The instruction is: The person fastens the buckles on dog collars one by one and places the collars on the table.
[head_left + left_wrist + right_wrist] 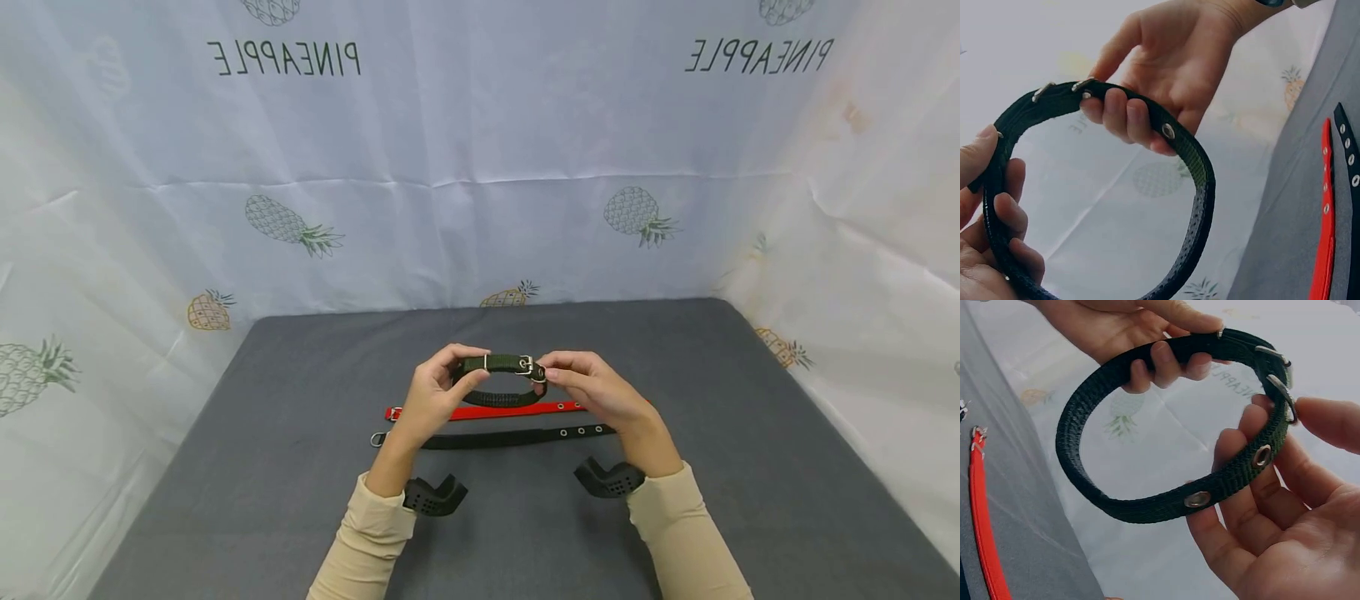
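A dark green collar (504,363), buckled into a loop, is held up above the table between both hands. My left hand (438,385) grips its left side, thumb in front and fingers curled inside the loop, as the left wrist view shows. With my right hand (600,387) I pinch the band beside the metal buckle (527,365); in the right wrist view the thumb lies at a metal ring (1282,399). Metal eyelets (1197,499) show along the band. Below the loop, a red collar (487,412) and a black collar (487,439) lie stretched out on the table.
The grey table (315,500) extends around the hands. Behind it hangs a white curtain (465,242) printed with pineapples, and more of the cloth hangs at both sides. Each wrist carries a black camera mount (437,497).
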Available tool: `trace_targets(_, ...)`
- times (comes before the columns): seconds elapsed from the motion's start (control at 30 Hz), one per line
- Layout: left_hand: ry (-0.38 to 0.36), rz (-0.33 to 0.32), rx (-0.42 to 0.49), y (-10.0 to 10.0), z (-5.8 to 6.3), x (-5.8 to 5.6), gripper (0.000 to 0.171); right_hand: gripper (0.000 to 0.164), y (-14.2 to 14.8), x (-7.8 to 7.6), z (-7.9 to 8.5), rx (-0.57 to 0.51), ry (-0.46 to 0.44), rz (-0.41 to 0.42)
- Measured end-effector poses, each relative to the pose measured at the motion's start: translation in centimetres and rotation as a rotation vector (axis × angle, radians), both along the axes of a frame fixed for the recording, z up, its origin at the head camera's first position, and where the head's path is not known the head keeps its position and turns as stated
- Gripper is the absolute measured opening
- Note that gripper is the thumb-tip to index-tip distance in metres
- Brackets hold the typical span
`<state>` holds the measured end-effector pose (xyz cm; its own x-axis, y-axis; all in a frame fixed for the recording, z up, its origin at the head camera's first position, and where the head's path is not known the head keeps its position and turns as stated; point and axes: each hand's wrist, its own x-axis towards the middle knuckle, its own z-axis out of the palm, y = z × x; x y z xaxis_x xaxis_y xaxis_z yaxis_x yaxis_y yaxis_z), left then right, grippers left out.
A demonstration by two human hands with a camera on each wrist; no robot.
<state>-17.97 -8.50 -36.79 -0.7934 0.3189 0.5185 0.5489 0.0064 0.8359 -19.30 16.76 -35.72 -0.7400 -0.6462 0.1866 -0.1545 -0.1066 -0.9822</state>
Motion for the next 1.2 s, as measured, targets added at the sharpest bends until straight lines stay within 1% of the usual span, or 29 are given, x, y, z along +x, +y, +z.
trace_targets(0.1,0.008,-0.022,-0.012,-0.1,-0.1,0.0,0.032,0.024,0.1,0.1,0.0,-0.010,-0.005,0.012)
trace_targets(0.2,0.010,-0.034,-0.034,-0.2,-0.1,0.0,0.031,0.025,0.1,0.1,0.0,-0.008,-0.020,0.006)
trace_targets(0.47,0.020,-0.014,-0.114,-0.6,-0.1,0.0,0.028,0.024,0.2,0.1,-0.3,0.019,-0.028,-0.005)
trace_targets(0.63,0.046,-0.012,-0.144,-1.1,-0.2,-0.4,0.027,0.021,0.3,-0.2,-0.5,0.047,-0.007,-0.010)
trace_targets(0.9,0.082,0.029,-0.174,-2.7,-0.3,-0.8,0.025,0.021,0.7,-0.5,-0.8,0.076,0.016,-0.024)
trace_targets(1.07,0.077,0.057,-0.177,-3.6,-0.5,-0.9,0.024,0.018,1.3,-1.0,-0.7,0.117,0.019,-0.070)
trace_targets(1.2,0.055,0.075,-0.181,-4.1,-0.7,-0.9,0.022,0.019,1.8,-1.5,-0.6,0.142,0.009,-0.105)
